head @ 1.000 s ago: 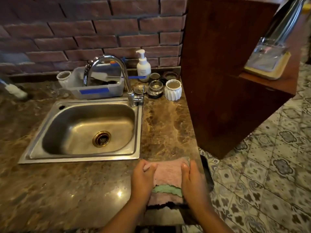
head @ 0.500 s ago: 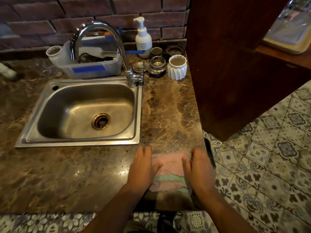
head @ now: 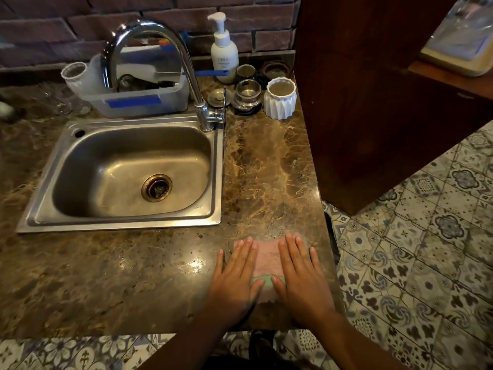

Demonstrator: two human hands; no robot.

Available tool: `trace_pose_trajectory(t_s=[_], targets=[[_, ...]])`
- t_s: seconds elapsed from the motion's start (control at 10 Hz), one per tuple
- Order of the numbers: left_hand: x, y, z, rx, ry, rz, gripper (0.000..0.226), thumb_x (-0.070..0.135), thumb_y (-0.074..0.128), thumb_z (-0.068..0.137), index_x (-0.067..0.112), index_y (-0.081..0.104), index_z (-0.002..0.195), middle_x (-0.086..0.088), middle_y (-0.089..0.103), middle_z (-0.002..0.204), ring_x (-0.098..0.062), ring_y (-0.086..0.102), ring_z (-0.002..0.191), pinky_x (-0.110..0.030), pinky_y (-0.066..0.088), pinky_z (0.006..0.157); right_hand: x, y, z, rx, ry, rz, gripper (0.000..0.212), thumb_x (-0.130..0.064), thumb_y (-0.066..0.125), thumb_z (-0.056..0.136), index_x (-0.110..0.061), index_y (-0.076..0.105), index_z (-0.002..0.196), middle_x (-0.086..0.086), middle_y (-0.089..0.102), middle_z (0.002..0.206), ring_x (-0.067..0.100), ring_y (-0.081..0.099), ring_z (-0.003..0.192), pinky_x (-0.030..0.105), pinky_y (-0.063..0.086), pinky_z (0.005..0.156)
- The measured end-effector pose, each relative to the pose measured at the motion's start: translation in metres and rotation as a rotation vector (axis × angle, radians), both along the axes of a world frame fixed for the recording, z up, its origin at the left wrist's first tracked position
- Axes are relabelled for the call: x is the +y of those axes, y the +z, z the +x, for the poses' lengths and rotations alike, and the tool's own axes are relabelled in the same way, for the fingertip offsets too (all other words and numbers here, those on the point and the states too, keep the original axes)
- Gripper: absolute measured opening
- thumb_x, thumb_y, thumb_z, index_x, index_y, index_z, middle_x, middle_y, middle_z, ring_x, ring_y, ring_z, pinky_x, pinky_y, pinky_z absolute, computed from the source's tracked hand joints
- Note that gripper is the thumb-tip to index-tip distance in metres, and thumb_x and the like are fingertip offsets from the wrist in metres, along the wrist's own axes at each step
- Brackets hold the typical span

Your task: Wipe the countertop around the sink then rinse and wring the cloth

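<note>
Moved: both hands now farther up the counter (head: 149, 265), cloth (head: 267, 259) under them. Left hand (head: 236, 276), right hand (head: 301, 276): flat, fingers straight, side by side, pressing cloth. Cloth's long axis runs away from body. Sink (head: 128, 172): ahead-left, nearer left hand.

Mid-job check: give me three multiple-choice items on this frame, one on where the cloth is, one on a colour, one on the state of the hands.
1. Where does the cloth lie?
A. in the sink
B. on the countertop, right of the sink
C. over the tap

2. What colour is the fluted cup?
A. white
B. red
C. black

3. How do the hands lie?
A. both flat on the cloth
B. both wringing it
C. one on the tap

Key: 1 B, it lies on the countertop beside the sink; 2 A, plainly white; 3 A, left hand and right hand press with straight fingers.
</note>
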State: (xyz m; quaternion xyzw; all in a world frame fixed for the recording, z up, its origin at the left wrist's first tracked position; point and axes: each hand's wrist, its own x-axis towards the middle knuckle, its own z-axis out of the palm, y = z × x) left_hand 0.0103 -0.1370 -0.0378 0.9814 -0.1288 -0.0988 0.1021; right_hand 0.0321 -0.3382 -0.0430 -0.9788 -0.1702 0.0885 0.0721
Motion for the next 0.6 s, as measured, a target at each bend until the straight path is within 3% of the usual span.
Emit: trace_pose_trajectory(t_s=[0.2, 0.3, 0.4, 0.5, 0.6], targets=[[0.003, 0.000, 0.004, 0.017, -0.023, -0.031, 0.073, 0.057, 0.028, 0.104, 0.012, 0.016, 0.160, -0.008, 0.014, 0.169, -0.025, 0.012, 0.156, -0.053, 0.011, 0.123, 0.001, 0.003, 0.002, 0.040, 0.007, -0.061, 0.078, -0.057, 0.022, 0.100, -0.010, 0.000, 0.158, 0.011, -0.002, 0.167, 0.026, -0.006, 0.153, 0.048, 0.002, 0.121], [0.004, 0.005, 0.007, 0.122, -0.033, 0.008, 0.074, 0.057, 0.021, 0.103, 0.015, 0.001, 0.160, -0.004, 0.000, 0.169, -0.026, 0.000, 0.156, -0.056, 0.005, 0.124, 0.002, 0.009, 0.002, 0.050, 0.001, -0.064, 0.075, -0.056, 0.020, 0.101, -0.011, 0.001, 0.158, 0.011, -0.002, 0.167, 0.026, -0.006, 0.153, 0.048, 0.006, 0.121], [0.006, 0.008, 0.010, 0.227, -0.048, -0.015, 0.078, 0.059, 0.018, 0.098, 0.025, -0.025, 0.153, 0.005, -0.029, 0.164, -0.017, -0.031, 0.149, -0.052, -0.014, 0.122, 0.006, 0.019, -0.002, 0.074, 0.015, -0.112, 0.074, -0.054, 0.021, 0.101, -0.009, 0.003, 0.157, 0.012, -0.002, 0.166, 0.029, -0.004, 0.153, 0.053, 0.013, 0.122], [0.014, 0.026, 0.028, 0.320, -0.099, -0.121, 0.089, 0.049, 0.040, 0.097, 0.025, -0.023, 0.155, 0.008, -0.033, 0.161, -0.015, -0.030, 0.149, -0.049, -0.018, 0.120, 0.020, 0.040, 0.009, 0.132, -0.020, -0.237, 0.076, -0.056, 0.022, 0.097, -0.009, 0.013, 0.156, 0.014, 0.007, 0.164, 0.033, 0.009, 0.152, 0.065, 0.018, 0.116], [0.046, 0.043, 0.027, 0.320, -0.055, -0.330, 0.088, 0.034, 0.054, 0.095, 0.024, -0.002, 0.161, 0.007, -0.017, 0.168, -0.012, -0.018, 0.153, -0.043, 0.003, 0.127, 0.049, 0.054, 0.019, 0.224, -0.175, -0.307, 0.081, -0.060, 0.036, 0.093, -0.015, 0.015, 0.156, 0.010, 0.012, 0.165, 0.030, 0.010, 0.152, 0.069, 0.008, 0.114]])
